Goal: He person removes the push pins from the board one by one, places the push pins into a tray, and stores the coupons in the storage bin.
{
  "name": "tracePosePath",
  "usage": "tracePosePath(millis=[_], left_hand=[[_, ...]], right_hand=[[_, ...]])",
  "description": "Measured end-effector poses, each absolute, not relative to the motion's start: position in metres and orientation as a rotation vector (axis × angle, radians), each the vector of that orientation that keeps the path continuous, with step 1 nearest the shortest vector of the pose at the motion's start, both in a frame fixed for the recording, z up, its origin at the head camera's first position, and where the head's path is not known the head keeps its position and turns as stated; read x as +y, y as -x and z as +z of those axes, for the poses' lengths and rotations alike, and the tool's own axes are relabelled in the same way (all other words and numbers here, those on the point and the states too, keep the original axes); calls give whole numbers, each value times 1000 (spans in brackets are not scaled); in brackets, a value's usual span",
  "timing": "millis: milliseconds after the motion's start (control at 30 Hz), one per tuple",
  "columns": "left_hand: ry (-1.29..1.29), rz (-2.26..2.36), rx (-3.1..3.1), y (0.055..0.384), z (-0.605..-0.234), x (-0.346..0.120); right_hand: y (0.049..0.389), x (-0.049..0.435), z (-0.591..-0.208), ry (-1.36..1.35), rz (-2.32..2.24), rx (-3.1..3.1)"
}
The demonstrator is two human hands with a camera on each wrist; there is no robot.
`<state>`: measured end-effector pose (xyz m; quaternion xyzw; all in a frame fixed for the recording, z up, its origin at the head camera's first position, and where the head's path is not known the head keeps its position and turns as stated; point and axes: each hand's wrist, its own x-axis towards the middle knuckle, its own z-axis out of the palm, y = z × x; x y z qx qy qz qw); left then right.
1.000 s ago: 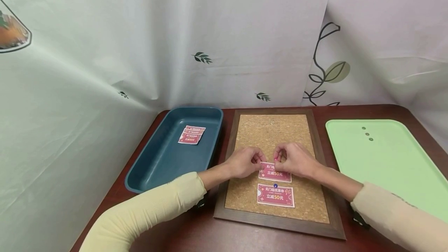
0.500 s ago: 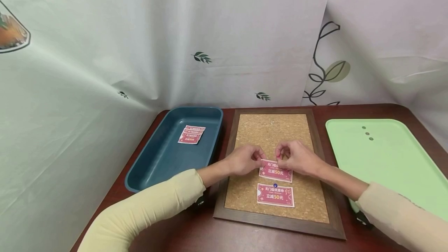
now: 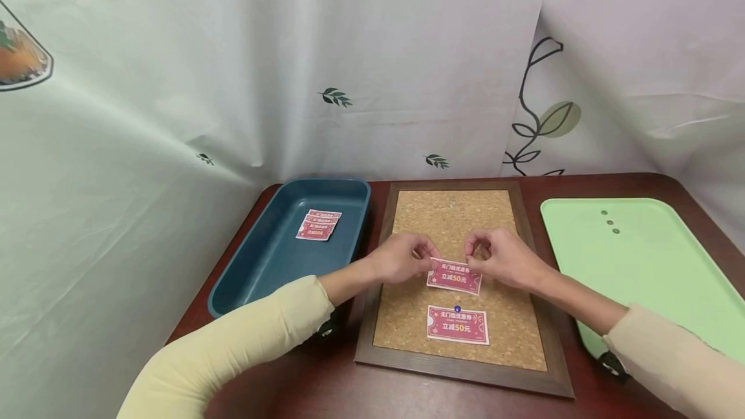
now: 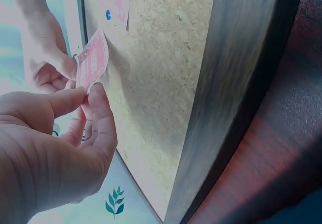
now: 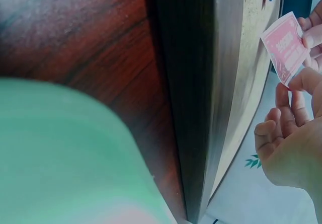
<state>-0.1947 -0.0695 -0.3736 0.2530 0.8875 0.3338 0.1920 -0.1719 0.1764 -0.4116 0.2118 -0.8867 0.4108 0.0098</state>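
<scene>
My left hand (image 3: pixel 404 258) pinches the upper left corner of a pink coupon (image 3: pixel 455 278) between thumb and index finger. At the upper right corner, my right hand (image 3: pixel 502 257) pinches the same coupon, as the right wrist view confirms. The coupon (image 4: pixel 93 60) tilts off the cork surface in the left wrist view, with a shadow beside it. Below it on the corkboard (image 3: pixel 454 222) lies a second pink coupon (image 3: pixel 458 327), with a blue pushpin (image 3: pixel 458 308) at its top edge.
A dark blue tray (image 3: pixel 256 270) at the left holds several overlapping coupons (image 3: pixel 317 225). The light green tray (image 3: pixel 628 264) at the right carries three small round pieces (image 3: pixel 610 222). A brown wooden frame (image 3: pixel 465 374) borders the cork. Printed white sheeting (image 3: pixel 378 128) hangs behind the table.
Both hands have moved slightly away from me with the coupon, widening the gap to the pinned one. A pink pin seen at the right fingertips earlier is now out of sight.
</scene>
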Motion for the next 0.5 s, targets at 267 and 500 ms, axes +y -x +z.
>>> tracePosePath(millis=[267,500], left_hand=[[-703,900,2517,195,-362,-76],[-708,903,2526,198,-350,-85]], right_hand=[[168,180,-405,-651,1243,-2755],[167,186,-400,-619,1170,-2755]])
